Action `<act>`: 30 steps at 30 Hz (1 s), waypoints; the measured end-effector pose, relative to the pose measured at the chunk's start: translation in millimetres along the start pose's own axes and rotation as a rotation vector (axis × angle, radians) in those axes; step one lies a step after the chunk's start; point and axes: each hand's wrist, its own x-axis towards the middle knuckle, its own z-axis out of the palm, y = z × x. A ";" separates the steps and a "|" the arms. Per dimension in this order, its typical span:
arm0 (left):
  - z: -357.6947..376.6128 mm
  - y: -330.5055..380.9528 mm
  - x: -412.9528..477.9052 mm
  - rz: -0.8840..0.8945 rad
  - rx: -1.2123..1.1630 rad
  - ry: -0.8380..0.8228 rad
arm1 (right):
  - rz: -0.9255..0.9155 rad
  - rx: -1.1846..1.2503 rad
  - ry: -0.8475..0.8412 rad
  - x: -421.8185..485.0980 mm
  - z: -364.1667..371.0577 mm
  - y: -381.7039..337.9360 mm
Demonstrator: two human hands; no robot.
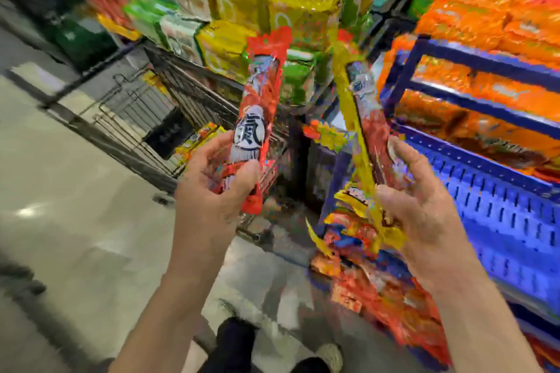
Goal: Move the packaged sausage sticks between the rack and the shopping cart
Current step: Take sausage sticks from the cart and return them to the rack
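My left hand grips the lower end of a long red packaged sausage stick, which stands nearly upright in mid-air. My right hand holds a second stick with a yellow edge, also upright, close to the blue rack. The wire shopping cart stands behind and to the left of my left hand; a yellow and red pack lies inside it. More red packs sit low by the rack under my right hand. The picture is blurred by motion.
Stacked yellow and green snack bags fill the shelf behind the cart. Orange packs crowd the blue rack's upper shelves on the right. Pale tiled floor spreads to the left. My feet show below.
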 end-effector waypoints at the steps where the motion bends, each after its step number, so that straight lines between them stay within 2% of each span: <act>1: -17.0 -3.5 6.7 -0.015 -0.009 0.036 | 0.006 -0.036 -0.035 8.8 21.4 5.8; 4: -67.8 -24.1 26.7 -0.046 -0.048 0.143 | 0.044 -0.128 -0.111 29.9 84.8 35.5; 7: -122.9 -53.5 44.8 -0.109 -0.013 0.194 | 0.166 -0.136 -0.122 45.0 144.6 80.8; 12: -212.5 -108.2 75.1 -0.240 0.062 0.211 | 0.350 -0.216 -0.035 71.8 220.7 169.8; 17: -281.4 -158.4 103.2 -0.381 0.119 0.193 | 0.518 -0.259 0.066 87.2 275.3 227.9; 21: -316.7 -186.4 122.7 -0.461 0.160 0.155 | 0.634 -0.247 0.129 93.0 309.9 255.5; 30: -351.5 -239.9 206.9 -0.559 0.238 0.086 | 0.730 -0.226 0.199 159.6 357.5 305.4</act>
